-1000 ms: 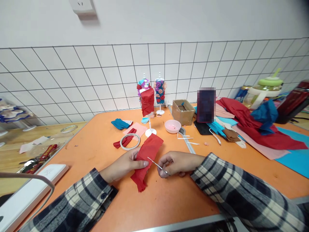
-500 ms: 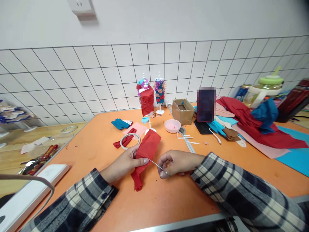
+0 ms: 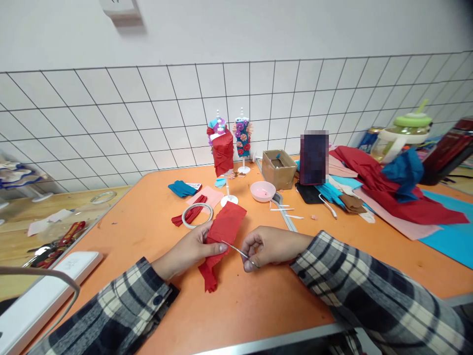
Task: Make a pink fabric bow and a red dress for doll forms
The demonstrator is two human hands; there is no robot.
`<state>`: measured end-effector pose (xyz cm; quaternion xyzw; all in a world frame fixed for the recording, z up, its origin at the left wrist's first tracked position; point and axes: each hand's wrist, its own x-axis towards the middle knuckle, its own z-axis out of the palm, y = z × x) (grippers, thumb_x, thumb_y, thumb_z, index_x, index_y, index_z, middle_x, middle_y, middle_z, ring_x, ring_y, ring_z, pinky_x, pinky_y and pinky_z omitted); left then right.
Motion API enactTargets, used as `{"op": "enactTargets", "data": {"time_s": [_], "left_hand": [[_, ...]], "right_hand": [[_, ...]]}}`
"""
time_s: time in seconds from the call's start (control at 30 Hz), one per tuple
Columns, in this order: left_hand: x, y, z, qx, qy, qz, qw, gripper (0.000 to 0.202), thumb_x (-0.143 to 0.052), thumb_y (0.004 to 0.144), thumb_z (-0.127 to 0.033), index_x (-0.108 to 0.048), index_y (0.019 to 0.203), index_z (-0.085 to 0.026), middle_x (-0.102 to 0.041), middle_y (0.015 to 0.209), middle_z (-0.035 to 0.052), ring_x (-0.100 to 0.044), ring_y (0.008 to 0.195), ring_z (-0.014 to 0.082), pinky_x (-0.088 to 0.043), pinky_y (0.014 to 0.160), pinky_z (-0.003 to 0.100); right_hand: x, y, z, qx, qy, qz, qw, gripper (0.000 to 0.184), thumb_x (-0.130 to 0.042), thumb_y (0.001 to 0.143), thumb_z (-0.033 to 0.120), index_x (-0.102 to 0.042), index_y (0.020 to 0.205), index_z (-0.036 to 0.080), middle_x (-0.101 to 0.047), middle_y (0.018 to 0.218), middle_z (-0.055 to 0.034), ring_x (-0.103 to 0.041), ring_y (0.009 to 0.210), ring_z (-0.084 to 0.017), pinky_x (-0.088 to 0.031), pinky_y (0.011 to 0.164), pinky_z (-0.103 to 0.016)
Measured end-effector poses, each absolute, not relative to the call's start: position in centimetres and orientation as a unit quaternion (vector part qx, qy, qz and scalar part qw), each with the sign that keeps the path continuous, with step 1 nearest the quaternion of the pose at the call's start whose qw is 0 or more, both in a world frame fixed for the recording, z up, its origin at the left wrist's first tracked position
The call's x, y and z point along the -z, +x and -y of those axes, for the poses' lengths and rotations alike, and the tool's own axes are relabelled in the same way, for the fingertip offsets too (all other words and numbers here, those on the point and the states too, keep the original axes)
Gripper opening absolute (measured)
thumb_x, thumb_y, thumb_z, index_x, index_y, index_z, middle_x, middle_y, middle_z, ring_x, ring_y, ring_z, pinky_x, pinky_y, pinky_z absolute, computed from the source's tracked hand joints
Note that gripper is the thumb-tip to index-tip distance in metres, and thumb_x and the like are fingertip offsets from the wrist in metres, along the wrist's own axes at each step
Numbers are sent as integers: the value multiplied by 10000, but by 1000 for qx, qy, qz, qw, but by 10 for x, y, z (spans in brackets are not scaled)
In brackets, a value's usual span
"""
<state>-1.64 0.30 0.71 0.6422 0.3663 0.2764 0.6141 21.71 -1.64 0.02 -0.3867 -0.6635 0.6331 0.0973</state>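
My left hand (image 3: 201,246) pinches a piece of red crepe paper (image 3: 229,222) between thumb and fingers, above the orange table. A narrow crumpled strip of the same paper hangs below that thumb. In my right hand (image 3: 260,246) are slim metal scissors (image 3: 234,247), their handle mostly hidden by the fingers. The blades point left and lie across the red paper, close to my left thumb. Just beyond my left hand, a roll of tape (image 3: 197,215) rests partly on folded red paper (image 3: 179,218). Behind the paper stands a small dress form (image 3: 223,153) wrapped in red.
A second decorated form (image 3: 243,140), a pink bowl (image 3: 262,191), a cardboard box (image 3: 278,170) and an upright phone (image 3: 314,158) stand toward the back. Coloured paper sheets (image 3: 399,192) pile up at the right. A white power strip (image 3: 55,291) lies along the left edge.
The scissors have shifted slightly left, and their tip now shows over the red paper above my left thumb. The whole view has shifted slightly; both hands keep their hold.
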Motion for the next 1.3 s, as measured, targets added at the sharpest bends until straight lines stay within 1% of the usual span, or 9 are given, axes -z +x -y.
{"op": "enactTargets", "data": {"time_s": [0.13,0.27,0.37,0.63,0.77,0.87,1.0,1.1,1.3], "left_hand": [[-6,-20,-5,-268,651,-355,615,302,-778,740,-305,-608,940,-156,-607,869,24,-561,814,169,-439,734,257],[-4,-21,-7,-260,648,-355,621,390,-791,714,-336,-594,997,-153,-616,880,15,-557,772,157,-438,701,259],[-3,-19,-8,-253,659,-360,610,390,-793,705,-342,-598,984,-152,-621,878,17,-558,774,158,-444,704,264],[2,-17,-8,-250,668,-355,605,394,-798,694,-343,-581,962,-152,-613,896,26,-559,805,165,-458,722,272],[1,-18,-9,-253,671,-347,604,400,-802,685,-356,-590,954,-149,-613,886,22,-543,771,151,-444,694,255],[-1,-17,-9,-254,674,-340,605,406,-802,690,-345,-593,977,-149,-611,880,18,-538,764,144,-437,686,245],[-2,-17,-8,-240,663,-321,633,447,-800,695,-321,-591,1051,-150,-627,915,30,-564,799,160,-451,717,259],[-2,-17,-8,-239,658,-319,638,454,-802,693,-321,-596,1059,-150,-638,915,29,-568,792,159,-446,713,254],[-1,-18,-9,-242,652,-334,636,456,-813,680,-329,-599,1041,-150,-633,888,20,-564,770,154,-440,700,251]], "right_hand": [[-2,218,17,-636,-393,659,84,481,-766,664,549,-643,933,170,-541,703,52,-380,459,-37,-254,337,-147],[-4,219,18,-635,-388,664,75,488,-703,706,616,-607,933,194,-483,732,63,-348,458,-35,-263,336,-153],[-3,219,17,-625,-371,683,79,483,-681,725,628,-598,914,191,-454,726,64,-352,499,-43,-258,364,-157],[1,215,15,-624,-338,697,107,482,-750,667,580,-604,813,145,-517,712,45,-438,636,-72,-315,542,-187],[4,214,15,-649,-331,676,109,476,-805,620,524,-617,821,137,-557,704,39,-482,657,-86,-360,606,-203],[5,215,15,-656,-339,665,108,476,-822,607,495,-630,855,136,-569,709,40,-492,654,-87,-368,614,-206],[3,214,16,-654,-335,668,121,427,-804,646,478,-631,839,139,-540,705,52,-459,632,-71,-348,589,-195],[3,214,14,-660,-324,666,123,422,-827,617,456,-623,801,136,-543,684,55,-467,644,-75,-355,611,-196],[5,215,14,-662,-327,665,116,446,-836,600,456,-651,845,132,-593,723,34,-503,671,-90,-374,642,-210]]}}
